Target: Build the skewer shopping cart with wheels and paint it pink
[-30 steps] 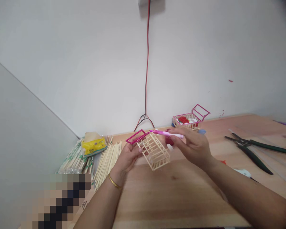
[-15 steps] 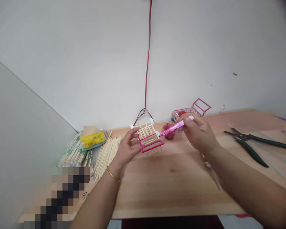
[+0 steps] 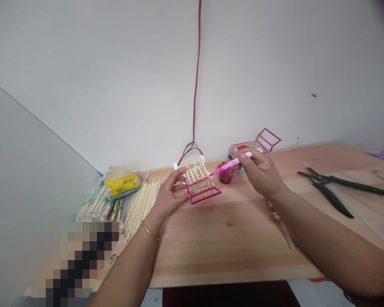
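Note:
My left hand [image 3: 172, 194] grips the left side of a small cart-like model [image 3: 196, 174] built from thin wooden sticks. Its near frame is coloured magenta, the far slatted part is bare wood, and white round pieces sit at its far corners. A pink marker [image 3: 232, 163] is pinched in my right hand [image 3: 259, 170], its tip at the model's right edge, by the end of the magenta part. Behind the marker stands a small cup [image 3: 225, 175] with dark red contents.
Bamboo sticks [image 3: 143, 209], wrapped bundles [image 3: 94, 202] and a yellow packet [image 3: 123, 185] lie at left. A second magenta-edged model [image 3: 245, 146] stands by the wall. Green-handled pliers [image 3: 331, 181] lie at right. A red-black cable [image 3: 196, 85] hangs down the wall.
The marker has moved left and slightly down along the model's right side, its tip now against the edge. The left hand keeps its hold on the model; the view has shifted slightly.

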`<state>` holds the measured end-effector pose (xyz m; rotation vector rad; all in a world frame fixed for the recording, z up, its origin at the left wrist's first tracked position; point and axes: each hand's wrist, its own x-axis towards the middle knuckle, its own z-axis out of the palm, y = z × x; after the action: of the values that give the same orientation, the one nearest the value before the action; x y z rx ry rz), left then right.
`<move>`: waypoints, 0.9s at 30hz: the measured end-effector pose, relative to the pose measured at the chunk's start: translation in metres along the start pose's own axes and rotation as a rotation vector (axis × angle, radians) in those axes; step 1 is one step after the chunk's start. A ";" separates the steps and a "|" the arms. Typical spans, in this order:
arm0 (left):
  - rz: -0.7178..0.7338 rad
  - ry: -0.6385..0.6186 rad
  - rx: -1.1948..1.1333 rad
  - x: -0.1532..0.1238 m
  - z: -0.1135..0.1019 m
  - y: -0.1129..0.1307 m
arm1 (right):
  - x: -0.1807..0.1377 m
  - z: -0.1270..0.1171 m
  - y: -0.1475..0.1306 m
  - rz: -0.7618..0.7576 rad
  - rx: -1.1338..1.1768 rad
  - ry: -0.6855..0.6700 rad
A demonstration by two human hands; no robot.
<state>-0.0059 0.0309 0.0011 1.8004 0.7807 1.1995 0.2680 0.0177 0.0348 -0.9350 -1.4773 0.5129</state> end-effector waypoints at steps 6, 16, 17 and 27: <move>0.025 -0.005 0.035 0.000 0.000 0.001 | 0.001 -0.001 0.002 -0.018 0.014 -0.020; 0.029 0.005 0.084 0.001 0.001 0.003 | -0.001 -0.005 -0.004 -0.077 0.043 -0.125; 0.034 0.005 0.093 0.001 0.001 0.002 | -0.001 -0.005 -0.004 -0.075 0.038 -0.122; 0.094 -0.005 0.236 -0.001 -0.001 -0.002 | 0.001 -0.006 -0.002 -0.127 -0.085 -0.091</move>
<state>-0.0073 0.0314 -0.0009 2.0511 0.8730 1.2030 0.2731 0.0164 0.0378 -0.8866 -1.6399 0.4070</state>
